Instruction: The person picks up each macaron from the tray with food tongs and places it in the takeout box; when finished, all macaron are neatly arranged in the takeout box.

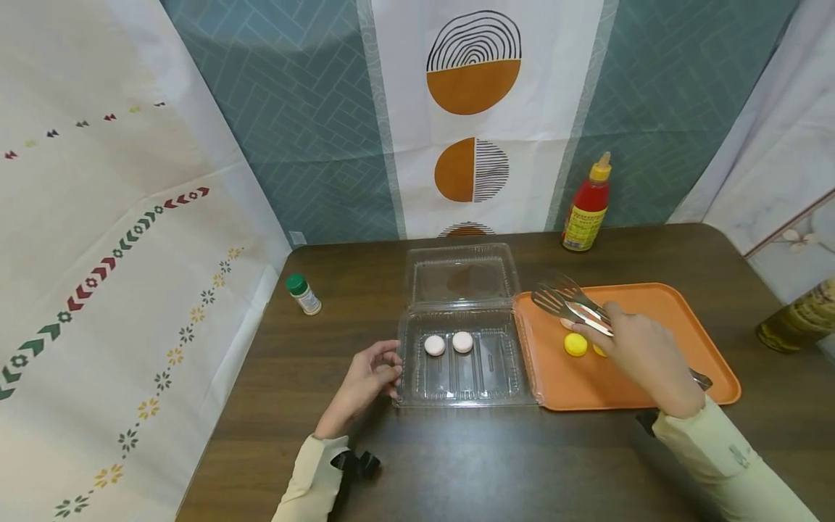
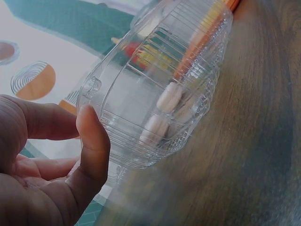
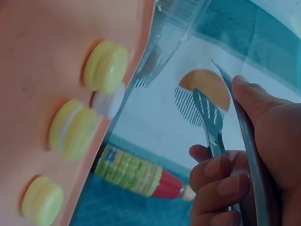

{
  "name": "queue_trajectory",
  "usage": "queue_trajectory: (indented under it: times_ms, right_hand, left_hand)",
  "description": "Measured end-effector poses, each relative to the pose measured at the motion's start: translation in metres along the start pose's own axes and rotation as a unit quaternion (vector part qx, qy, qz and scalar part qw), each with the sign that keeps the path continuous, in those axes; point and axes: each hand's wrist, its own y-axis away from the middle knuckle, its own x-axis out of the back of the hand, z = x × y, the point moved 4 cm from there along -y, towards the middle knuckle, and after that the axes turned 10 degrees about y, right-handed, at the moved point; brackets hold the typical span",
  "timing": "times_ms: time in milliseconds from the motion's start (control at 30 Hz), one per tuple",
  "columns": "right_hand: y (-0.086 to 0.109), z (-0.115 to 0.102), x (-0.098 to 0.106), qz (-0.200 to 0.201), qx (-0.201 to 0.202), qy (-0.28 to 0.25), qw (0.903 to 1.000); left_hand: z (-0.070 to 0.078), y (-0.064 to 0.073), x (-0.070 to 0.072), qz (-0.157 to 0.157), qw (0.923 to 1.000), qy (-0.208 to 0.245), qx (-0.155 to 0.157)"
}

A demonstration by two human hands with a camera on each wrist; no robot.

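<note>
My left hand (image 1: 365, 380) pinches the left rim of a clear plastic clamshell box (image 1: 466, 392) between thumb and finger, as the left wrist view shows. The box lies with its lid (image 1: 462, 279) folded back. Two pale macarons, a left one (image 1: 434, 345) and a right one (image 1: 462, 342), sit side by side inside it. My right hand (image 1: 642, 355) grips slotted metal tongs (image 1: 553, 303) above an orange tray (image 1: 639, 308). The tongs' jaws are apart, with nothing between them. In the right wrist view, three yellow macarons (image 3: 74, 129) and a pale one (image 3: 109, 100) rest on the tray.
A red sauce bottle (image 1: 587, 206) with a yellow cap stands at the table's back edge. To the left is a small green-capped jar (image 1: 304, 294). At far right stands a dark yellowish bottle (image 1: 799, 315). Patterned cloths (image 1: 313, 130) hang behind the table.
</note>
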Motion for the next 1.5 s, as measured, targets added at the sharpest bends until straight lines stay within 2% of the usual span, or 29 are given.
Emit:
queue_trajectory:
  times_ms: [67,167,300,533,600,867,1200,1300,1500]
  right_hand:
    - [0.003,0.005,-0.002,-0.002,-0.009,0.000,1.0000]
    - [0.006,0.013,-0.005,-0.030,-0.028,-0.006,0.9991]
    - [0.010,0.021,-0.009,-0.037,-0.026,-0.001,0.9990]
    - [0.014,0.028,-0.011,0.006,0.011,0.027,0.9995]
    - [0.014,0.030,-0.012,0.007,0.021,0.036,0.9991]
    - [0.010,0.042,-0.017,-0.086,0.009,0.042,0.9953]
    - [0.007,0.042,-0.016,-0.120,0.004,0.039,0.9920]
    - [0.008,0.043,-0.015,-0.116,0.000,0.044,0.9922]
    - [0.011,0.043,-0.013,-0.072,0.011,0.061,0.9955]
  left_hand:
    - [0.000,0.000,0.000,-0.002,1.0000,-0.004,-0.003]
    - [0.000,0.000,0.001,-0.004,1.0000,-0.006,-0.005]
    - [-0.001,0.000,0.002,-0.001,1.0000,-0.001,-0.005]
    - [-0.001,0.001,0.002,0.001,1.0000,0.005,-0.002]
    - [-0.001,0.001,0.002,-0.001,1.0000,0.007,-0.002]
    - [0.000,0.000,0.001,0.001,1.0000,0.007,-0.005]
    - [0.001,0.000,0.001,-0.003,0.9999,0.012,-0.003]
    - [0.001,0.000,0.002,-0.003,1.0000,0.009,-0.002]
    - [0.001,0.001,0.003,0.000,1.0000,0.006,0.001]
